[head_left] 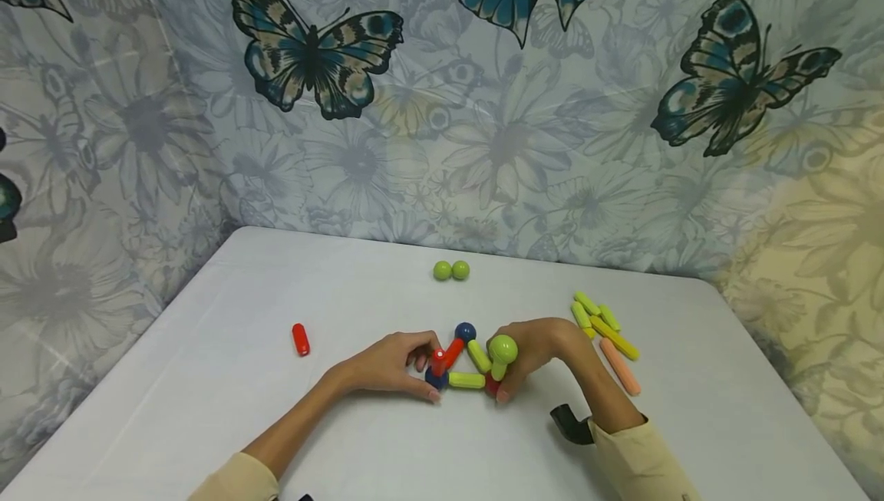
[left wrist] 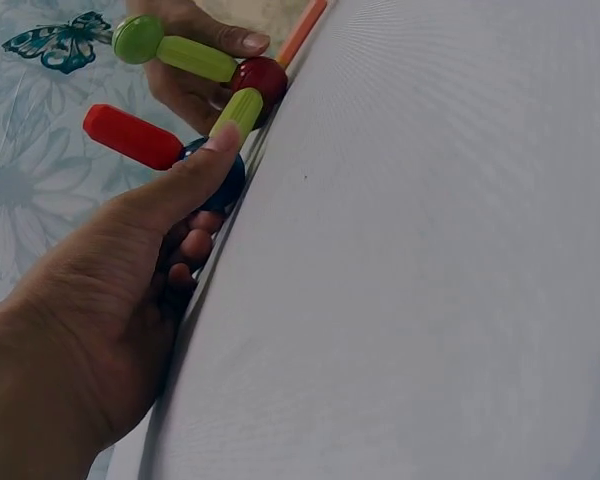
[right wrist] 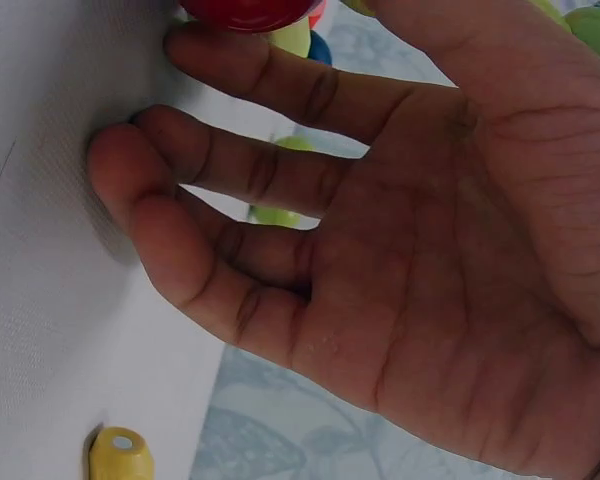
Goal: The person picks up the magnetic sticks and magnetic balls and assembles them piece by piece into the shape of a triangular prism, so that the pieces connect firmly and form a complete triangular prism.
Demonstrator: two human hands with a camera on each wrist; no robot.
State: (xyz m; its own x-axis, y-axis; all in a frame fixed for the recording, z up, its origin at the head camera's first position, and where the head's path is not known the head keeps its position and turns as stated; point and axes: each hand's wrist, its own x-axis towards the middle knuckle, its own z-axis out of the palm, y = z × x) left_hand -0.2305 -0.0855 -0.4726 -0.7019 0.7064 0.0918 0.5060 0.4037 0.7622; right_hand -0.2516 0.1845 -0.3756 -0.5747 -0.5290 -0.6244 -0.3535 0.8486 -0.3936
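A triangular toy frame of balls and rods rests on the white table. My left hand [head_left: 394, 364] grips its front-left blue ball [head_left: 435, 380], from which a red rod [left wrist: 132, 136] stands up. On the other side my right hand [head_left: 535, 347] pinches the dark red ball [left wrist: 259, 80] between thumb and fingers. Above that ball rises a yellow-green rod [left wrist: 197, 58] topped by a green ball [head_left: 503, 349]. The far corner is another blue ball [head_left: 466, 332]. A yellow-green rod [head_left: 466, 380] joins the two held balls. In the right wrist view, the red ball is mostly cut off.
Two green balls [head_left: 452, 271] lie near the table's back edge. A loose red rod [head_left: 300, 340] is off to the left. Several yellow-green and yellow rods [head_left: 613, 337] and an orange rod [head_left: 620, 367] lie right of the right hand. Butterfly-patterned cloth [head_left: 442, 179] hangs behind the table.
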